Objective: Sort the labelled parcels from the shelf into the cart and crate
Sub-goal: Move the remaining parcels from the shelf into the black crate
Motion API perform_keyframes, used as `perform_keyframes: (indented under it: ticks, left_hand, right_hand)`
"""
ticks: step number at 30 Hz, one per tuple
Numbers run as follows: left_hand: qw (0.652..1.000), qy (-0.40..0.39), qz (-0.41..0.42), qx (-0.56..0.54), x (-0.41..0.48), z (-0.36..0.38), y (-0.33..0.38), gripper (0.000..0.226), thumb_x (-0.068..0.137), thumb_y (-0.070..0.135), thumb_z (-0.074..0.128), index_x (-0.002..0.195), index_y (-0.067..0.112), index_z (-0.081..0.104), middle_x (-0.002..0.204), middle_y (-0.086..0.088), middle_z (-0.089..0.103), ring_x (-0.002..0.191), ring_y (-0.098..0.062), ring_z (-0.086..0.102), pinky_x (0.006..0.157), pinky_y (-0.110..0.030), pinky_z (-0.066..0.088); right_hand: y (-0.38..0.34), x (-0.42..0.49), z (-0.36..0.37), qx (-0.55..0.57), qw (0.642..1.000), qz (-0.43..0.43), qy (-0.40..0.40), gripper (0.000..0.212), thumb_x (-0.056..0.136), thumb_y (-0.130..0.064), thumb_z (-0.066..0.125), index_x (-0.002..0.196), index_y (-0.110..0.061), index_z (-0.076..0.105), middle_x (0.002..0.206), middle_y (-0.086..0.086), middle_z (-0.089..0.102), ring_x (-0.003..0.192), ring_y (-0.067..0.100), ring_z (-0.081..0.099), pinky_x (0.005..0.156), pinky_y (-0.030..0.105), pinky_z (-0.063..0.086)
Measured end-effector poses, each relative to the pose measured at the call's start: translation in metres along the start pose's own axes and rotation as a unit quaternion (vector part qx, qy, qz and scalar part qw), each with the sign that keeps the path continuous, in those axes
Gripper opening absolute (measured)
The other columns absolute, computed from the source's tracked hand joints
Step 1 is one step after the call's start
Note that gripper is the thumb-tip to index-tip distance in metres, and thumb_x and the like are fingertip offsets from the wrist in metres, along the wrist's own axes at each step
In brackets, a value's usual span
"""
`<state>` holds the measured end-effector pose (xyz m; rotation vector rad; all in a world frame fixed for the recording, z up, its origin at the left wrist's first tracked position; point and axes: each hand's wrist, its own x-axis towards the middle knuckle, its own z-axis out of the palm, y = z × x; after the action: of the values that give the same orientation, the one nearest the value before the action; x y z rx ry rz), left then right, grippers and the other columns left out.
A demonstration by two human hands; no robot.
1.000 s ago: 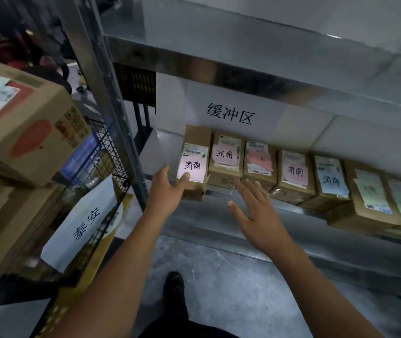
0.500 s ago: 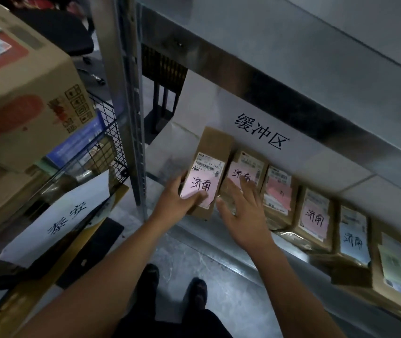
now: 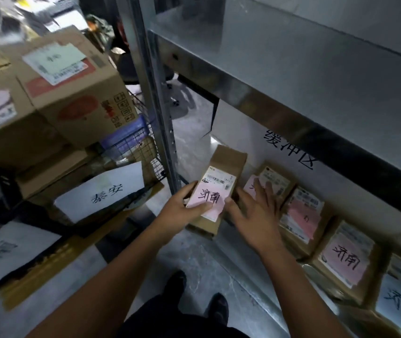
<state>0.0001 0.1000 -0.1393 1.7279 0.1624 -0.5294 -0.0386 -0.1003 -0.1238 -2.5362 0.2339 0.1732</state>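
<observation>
A row of small brown parcels with pink and blue handwritten labels lies on the low metal shelf point(image 3: 255, 272). My left hand point(image 3: 182, 211) grips the leftmost parcel point(image 3: 221, 176) at its near left corner, thumb on its pink label; the parcel juts over the shelf's front edge. My right hand point(image 3: 255, 215) lies with spread fingers on the second parcel point(image 3: 275, 179), its thumb against the first parcel's right side. Further parcels point(image 3: 301, 213) point(image 3: 345, 262) follow to the right. The wire cart point(image 3: 141, 147) stands to the left, full of cartons.
A big carton point(image 3: 77, 93) tops the cart's load, and a white paper sign point(image 3: 102, 191) hangs on the cart's front. The shelf's steel upright point(image 3: 155, 93) stands between cart and parcels. An upper shelf board point(image 3: 292, 69) overhangs the row. My feet point(image 3: 194, 296) stand on grey floor.
My left hand has closed on the leftmost parcel and drawn it out over the shelf's edge. My right hand came down onto the second parcel. The camera has leaned in and tilted.
</observation>
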Motion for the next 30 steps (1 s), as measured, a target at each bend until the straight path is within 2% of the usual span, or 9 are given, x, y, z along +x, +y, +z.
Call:
perform_keyframes:
  ticks: [3,7,9,11,14,17,23,27,30]
  left_hand:
    - [0.996,0.066,0.005,-0.052,-0.028,0.002,-0.003,0.063,0.084,0.025,0.086,0.14,0.031,0.058,0.116,0.007,0.076,0.108,-0.019,0.073,0.092,-0.043,0.061]
    - [0.991,0.108,0.03,-0.073,-0.066,0.006,-0.011,0.063,0.089,0.022,0.081,0.145,0.029,0.054,0.124,0.003,0.074,0.114,-0.02,0.071,0.098,-0.048,0.058]
    - [0.985,0.14,0.033,-0.092,-0.082,0.01,-0.012,0.075,0.09,0.019,0.079,0.154,0.033,0.042,0.127,0.005,0.073,0.115,-0.018,0.071,0.098,-0.048,0.058]
    - [0.978,0.171,0.033,-0.111,-0.098,0.012,-0.012,0.086,0.089,0.02,0.079,0.158,0.038,0.032,0.129,0.006,0.07,0.116,-0.016,0.07,0.097,-0.049,0.058]
    - [0.971,0.2,0.051,-0.118,-0.121,0.013,-0.01,0.085,0.09,0.021,0.078,0.158,0.04,0.032,0.127,0.009,0.072,0.114,-0.014,0.071,0.095,-0.047,0.06]
    - [0.965,0.218,0.075,-0.121,-0.145,0.011,-0.007,0.072,0.094,0.017,0.073,0.151,0.047,0.039,0.122,0.016,0.073,0.111,-0.011,0.072,0.092,-0.042,0.061]
    - [0.943,0.279,0.091,-0.157,-0.194,-0.012,-0.014,0.056,0.097,0.025,0.069,0.134,0.059,0.044,0.127,0.019,0.07,0.115,-0.011,0.07,0.094,-0.049,0.06]
    - [0.926,0.323,0.107,-0.163,-0.234,-0.037,-0.032,0.062,0.097,0.024,0.069,0.148,0.047,0.042,0.117,0.027,0.071,0.109,-0.004,0.07,0.079,-0.027,0.062]
    - [0.915,0.347,0.123,-0.162,-0.271,-0.06,-0.047,0.064,0.097,0.023,0.069,0.152,0.04,0.041,0.12,0.024,0.071,0.11,-0.002,0.07,0.084,-0.024,0.06]
  right_hand:
    - [-0.002,-0.008,0.003,0.044,0.998,-0.038,-0.008,0.087,0.081,-0.085,0.012,0.155,-0.046,0.037,0.172,0.002,0.013,0.158,0.021,-0.007,0.125,0.041,-0.01]
    - [-0.01,-0.019,0.013,0.108,0.99,-0.088,-0.031,0.082,0.087,-0.081,0.024,0.155,-0.039,0.039,0.17,-0.001,0.022,0.158,0.021,0.006,0.128,0.048,0.003]
    - [-0.013,-0.026,0.019,0.176,0.978,-0.099,-0.057,0.076,0.091,-0.079,0.034,0.156,-0.04,0.036,0.168,-0.005,0.028,0.155,0.019,0.021,0.126,0.052,0.019]
    - [-0.016,-0.032,0.025,0.26,0.955,-0.119,-0.076,0.069,0.093,-0.074,0.043,0.153,-0.039,0.04,0.157,-0.01,0.045,0.145,0.012,0.042,0.117,0.052,0.04]
    - [-0.03,-0.047,0.027,0.376,0.909,-0.141,-0.11,0.056,0.097,-0.055,0.055,0.15,-0.043,0.044,0.145,-0.014,0.057,0.131,0.007,0.056,0.105,0.045,0.054]
    - [-0.047,-0.063,0.028,0.432,0.879,-0.159,-0.124,0.053,0.097,-0.043,0.059,0.149,-0.046,0.044,0.145,-0.012,0.058,0.128,0.009,0.06,0.102,0.044,0.056]
    - [-0.086,-0.091,0.045,0.427,0.872,-0.181,-0.158,0.063,0.09,-0.054,0.061,0.15,-0.05,0.042,0.144,-0.011,0.058,0.126,0.011,0.062,0.1,0.044,0.057]
    - [-0.12,-0.124,0.064,0.423,0.87,-0.18,-0.178,0.069,0.085,-0.061,0.061,0.151,-0.05,0.042,0.147,-0.01,0.056,0.129,0.01,0.06,0.103,0.044,0.055]
    - [-0.151,-0.159,0.079,0.411,0.873,-0.195,-0.178,0.073,0.086,-0.066,0.058,0.154,-0.045,0.041,0.151,-0.015,0.052,0.132,0.004,0.056,0.106,0.039,0.053]
